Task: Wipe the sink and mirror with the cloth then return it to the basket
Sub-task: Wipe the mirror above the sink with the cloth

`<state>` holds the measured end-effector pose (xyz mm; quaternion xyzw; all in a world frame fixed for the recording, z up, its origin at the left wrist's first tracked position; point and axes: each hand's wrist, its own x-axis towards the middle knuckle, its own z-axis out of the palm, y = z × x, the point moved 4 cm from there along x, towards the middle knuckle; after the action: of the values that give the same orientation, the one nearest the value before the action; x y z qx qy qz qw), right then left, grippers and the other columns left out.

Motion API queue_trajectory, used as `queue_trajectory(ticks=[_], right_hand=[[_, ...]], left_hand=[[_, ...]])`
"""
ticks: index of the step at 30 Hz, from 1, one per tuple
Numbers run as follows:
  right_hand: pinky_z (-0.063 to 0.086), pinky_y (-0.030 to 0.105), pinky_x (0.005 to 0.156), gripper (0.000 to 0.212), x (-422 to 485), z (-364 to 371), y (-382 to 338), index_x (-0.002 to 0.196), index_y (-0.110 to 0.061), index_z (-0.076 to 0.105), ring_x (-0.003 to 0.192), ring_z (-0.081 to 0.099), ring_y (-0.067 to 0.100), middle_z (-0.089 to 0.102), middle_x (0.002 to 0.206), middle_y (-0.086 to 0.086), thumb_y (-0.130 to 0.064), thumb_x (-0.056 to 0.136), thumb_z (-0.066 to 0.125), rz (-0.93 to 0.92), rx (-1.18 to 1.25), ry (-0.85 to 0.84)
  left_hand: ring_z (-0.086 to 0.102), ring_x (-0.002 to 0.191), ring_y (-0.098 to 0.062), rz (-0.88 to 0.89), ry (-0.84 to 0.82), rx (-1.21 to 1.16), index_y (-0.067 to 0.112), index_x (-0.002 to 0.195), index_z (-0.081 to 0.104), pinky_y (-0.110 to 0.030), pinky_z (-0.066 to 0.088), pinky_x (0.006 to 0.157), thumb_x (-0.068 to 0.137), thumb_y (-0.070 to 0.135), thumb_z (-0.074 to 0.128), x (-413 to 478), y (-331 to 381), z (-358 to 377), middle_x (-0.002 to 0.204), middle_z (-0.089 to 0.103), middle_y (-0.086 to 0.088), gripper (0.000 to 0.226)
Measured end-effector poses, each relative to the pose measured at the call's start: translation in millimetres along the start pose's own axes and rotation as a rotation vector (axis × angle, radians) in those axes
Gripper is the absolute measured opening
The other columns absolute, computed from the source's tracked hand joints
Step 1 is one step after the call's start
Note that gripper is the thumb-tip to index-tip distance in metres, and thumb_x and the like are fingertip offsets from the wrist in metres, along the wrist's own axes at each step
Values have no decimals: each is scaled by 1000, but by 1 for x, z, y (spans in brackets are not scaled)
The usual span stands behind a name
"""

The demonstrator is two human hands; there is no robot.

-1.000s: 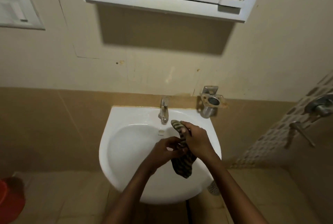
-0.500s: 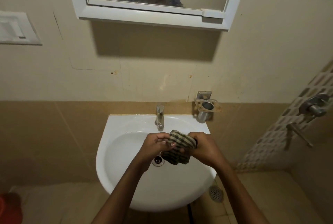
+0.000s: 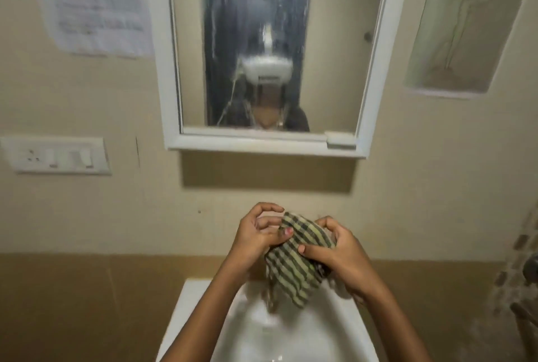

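We count two hands, a left hand [image 3: 256,233] and a right hand [image 3: 337,254]. We see one striped cloth [image 3: 294,262], one sink [image 3: 201,303], one mirror [image 3: 334,41], one switch plate [image 3: 55,155], one paper sheet [image 3: 96,3] and one wall niche [image 3: 460,27].

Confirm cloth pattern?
The cloth is checked, with dark stripes over pale yellow-green; the head view shows it bunched between both hands above the sink.

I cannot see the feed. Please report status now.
Left hand and right hand both grip the green striped cloth above the white ceramic sink. White-framed mirror streaked. Nothing in the way.
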<state>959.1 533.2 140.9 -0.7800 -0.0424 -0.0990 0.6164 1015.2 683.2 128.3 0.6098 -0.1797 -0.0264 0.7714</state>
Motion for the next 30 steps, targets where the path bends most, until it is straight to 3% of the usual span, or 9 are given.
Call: queue_trajectory(ticks=[4, 6, 8, 12, 15, 19, 22, 25, 30], right_hand=[[54, 20, 67, 27, 35, -17, -99, 93, -19, 68, 75, 69, 12, 75, 82, -1, -7, 71, 76, -245, -28, 210], [49, 9, 62, 27, 41, -33, -159, 99, -17, 70, 70, 66, 10, 72, 83, -4, -12, 73, 75, -438, -120, 484], [43, 4, 70, 44, 42, -48, -222, 119, -12, 62, 76, 61, 11, 66, 92, -4, -11, 77, 72, -664, -205, 788], [53, 36, 83, 55, 77, -69, -320, 131, -8, 51, 90, 69, 32, 68, 111, 17, -3, 79, 67, -1044, -430, 1277], [56, 43, 76, 53, 118, -92, -376, 125, -7, 56, 98, 68, 32, 66, 116, 17, 8, 74, 65, -1137, -493, 1479], [55, 46, 77, 57, 159, -116, -432, 126, -11, 55, 110, 63, 30, 62, 125, 14, 12, 73, 60, -1025, -433, 1505], [48, 55, 89, 48, 191, -111, -454, 123, -8, 54, 120, 52, 38, 54, 130, 24, 8, 78, 57, -859, -444, 1477], [16, 51, 114, 52, 215, -95, -468, 135, 1, 37, 137, 24, 44, 29, 145, 33, 0, 84, 48, -772, -459, 1337], [4, 48, 116, 54, 226, -80, -483, 140, 1, 27, 141, 15, 41, 22, 149, 30, -1, 88, 42, -805, -419, 1319]], left_hand=[[65, 62, 2, 297, 140, 153, 9, 101, 59, -11, 54, 63, 74, -10, 69, 39, 105, -12, 87, 68, -6, 35], [67, 68, 1, 473, 289, 210, 15, 89, 63, -8, 52, 61, 78, -5, 67, 49, 158, -22, 87, 69, 0, 23], [66, 76, 5, 653, 387, 306, 29, 82, 64, -5, 51, 65, 82, 5, 66, 54, 213, -23, 88, 69, 12, 24], [60, 76, 14, 891, 498, 527, 28, 92, 64, 6, 43, 64, 86, 11, 64, 71, 301, -16, 86, 63, 20, 18], [56, 80, 6, 963, 664, 581, 15, 106, 65, 3, 41, 69, 86, 6, 62, 91, 354, -24, 98, 65, 4, 22], [62, 100, -18, 1005, 813, 547, 12, 115, 64, -26, 49, 85, 87, 3, 58, 113, 404, -40, 114, 68, -9, 30], [63, 106, -23, 1033, 856, 535, 12, 118, 63, -32, 49, 92, 88, 5, 56, 125, 431, -42, 117, 68, -11, 32], [61, 109, -27, 1100, 913, 519, 9, 121, 60, -37, 50, 96, 87, 5, 53, 128, 454, -40, 121, 65, -14, 35], [56, 113, -35, 913, 966, 339, 3, 113, 64, -36, 44, 94, 88, 9, 45, 142, 471, -55, 119, 65, -16, 32]])
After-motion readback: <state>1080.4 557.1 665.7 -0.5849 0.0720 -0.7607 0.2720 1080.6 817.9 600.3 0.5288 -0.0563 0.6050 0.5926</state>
